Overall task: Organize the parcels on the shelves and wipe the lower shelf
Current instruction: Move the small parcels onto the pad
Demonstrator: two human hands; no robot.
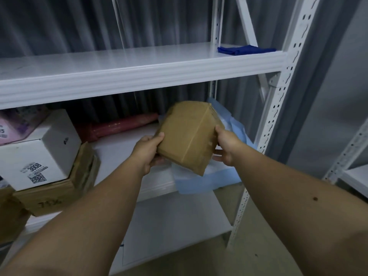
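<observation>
The left hand [148, 151] and the right hand [224, 145] clamp a brown cardboard parcel [188, 136] between them, each on an opposite side, thumbs on its upper faces and fingers curled under. The parcel is tilted, one corner pointing down, and is held in the air in front of the middle shelf [127, 148] of a white metal rack.

Just under and beyond the right hand lies a light blue sheet [199, 181], crumpled, draped over the shelf's front edge; whether the parcel touches it cannot be told. Beyond the left hand, at the back of the same shelf, lies a red wrapped roll [123, 125].

Well out to the left of the left hand, a white box [39, 154] with a printed label reading 3008 and a square code sits on a flat brown carton [57, 192]. A pinkish packet [18, 125] rests on the white box and is cut off by the frame edge, as is another brown box [10, 214] lower left.

Above both hands runs the upper shelf [139, 76], bare and glossy, with a folded dark blue cloth [246, 50] at its far right end. Below the forearms is a lower shelf [175, 222], white, partly hidden by the arms. A perforated white upright [274, 116] stands right of the right hand; grey pleated curtain [69, 22] backs the rack, and a second rack [350, 166] is cut off at right.
</observation>
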